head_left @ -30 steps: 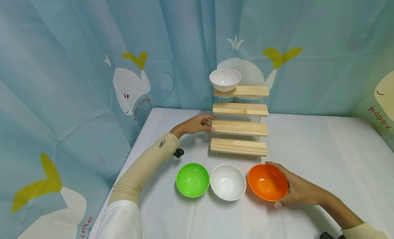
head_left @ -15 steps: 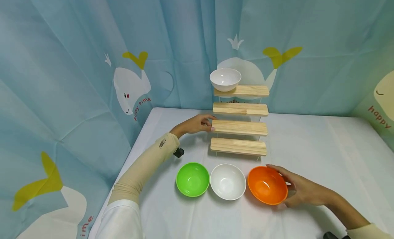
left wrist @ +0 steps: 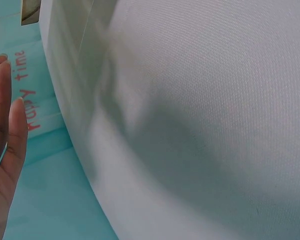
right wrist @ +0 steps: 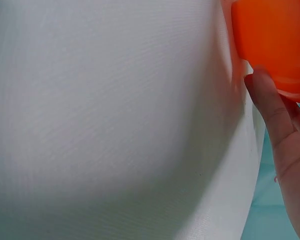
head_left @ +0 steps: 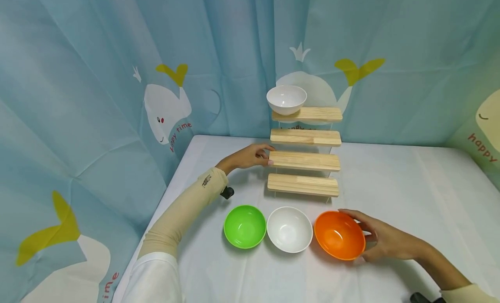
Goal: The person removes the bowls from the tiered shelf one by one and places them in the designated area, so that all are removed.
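On the left, my left hand [head_left: 247, 157] holds the left end of a tiered wooden display stand [head_left: 304, 160], its thumb and index finger at the second board from the bottom. My right hand [head_left: 384, 238] grips an orange bowl [head_left: 339, 234] from its right side, index finger at the far rim and thumb low on the near side. In the right wrist view, fingers [right wrist: 272, 107] lie against the outer wall of the orange bowl [right wrist: 275, 40]. A white bowl [head_left: 289, 230] and a green bowl [head_left: 245, 227] stand in a row to its left.
Another white bowl [head_left: 286, 100] sits on the left end of the stand's top board. The white cloth-covered table [head_left: 406, 186] ends at a blue curtain [head_left: 234, 55] with whale prints behind and along the left.
The orange bowl has shifted slightly toward me, and my right hand has moved a little right and nearer, its thumb now lower against the bowl. My left hand stays put.
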